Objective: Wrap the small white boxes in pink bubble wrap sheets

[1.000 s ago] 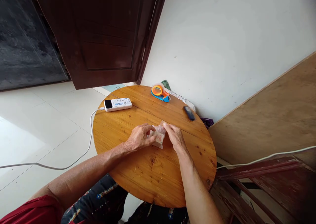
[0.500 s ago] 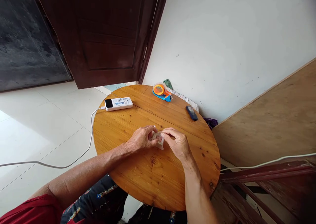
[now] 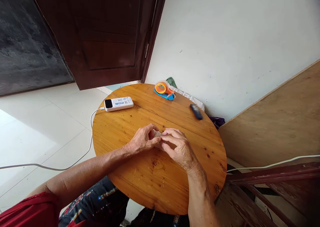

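Over the middle of the round wooden table [image 3: 140, 180], my two hands meet around a small whitish, see-through plastic packet [image 3: 158, 133]. My left hand [image 3: 143, 138] grips its left side between thumb and fingers. From the right, my right hand [image 3: 178, 145] closes on the other side, with its thumb below and its fingers bent over the top. Most of the packet is hidden behind the fingers, and I cannot make out what is inside it.
A white power bank [image 3: 119, 104] with a plugged-in cable [image 3: 91, 127] lies at the table's back left. An orange and blue tape dispenser [image 3: 165, 89] stands at the back edge. A blurred dark object [image 3: 196, 111] lies at the right, near the wall [image 3: 225, 37].
My right hand has shifted its fingers over the packet and now covers more of it. The red print that showed before is hidden. My left hand keeps its grip.
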`<action>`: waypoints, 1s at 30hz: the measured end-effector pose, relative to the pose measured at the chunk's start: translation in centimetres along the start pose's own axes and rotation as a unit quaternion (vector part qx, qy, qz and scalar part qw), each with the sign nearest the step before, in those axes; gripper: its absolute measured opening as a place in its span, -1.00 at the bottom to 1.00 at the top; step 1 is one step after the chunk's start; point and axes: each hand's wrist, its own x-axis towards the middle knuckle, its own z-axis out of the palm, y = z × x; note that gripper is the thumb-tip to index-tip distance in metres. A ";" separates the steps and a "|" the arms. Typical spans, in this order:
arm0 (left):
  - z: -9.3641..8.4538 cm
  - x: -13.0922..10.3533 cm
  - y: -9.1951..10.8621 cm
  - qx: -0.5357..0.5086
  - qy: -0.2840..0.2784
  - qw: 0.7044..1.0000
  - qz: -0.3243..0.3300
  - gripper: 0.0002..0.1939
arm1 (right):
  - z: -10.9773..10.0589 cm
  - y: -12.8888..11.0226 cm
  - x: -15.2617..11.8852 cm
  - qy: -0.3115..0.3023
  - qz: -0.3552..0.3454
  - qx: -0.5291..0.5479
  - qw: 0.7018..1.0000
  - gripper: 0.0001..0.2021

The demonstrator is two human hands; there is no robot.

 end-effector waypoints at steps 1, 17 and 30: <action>-0.1 -0.1 0.1 -0.025 -0.010 1.000 -0.004 -0.69 | 0.0 0.0 0.0 -0.002 0.002 0.001 1.000 -0.84; 0.4 -0.2 -0.4 0.137 -0.005 0.986 0.096 -0.88 | 0.1 0.7 -0.3 0.022 0.093 0.100 0.990 -0.67; 0.5 -0.3 -0.6 0.128 0.000 0.988 0.084 -0.87 | 1.2 0.5 -0.1 -0.022 0.079 0.092 0.992 -0.60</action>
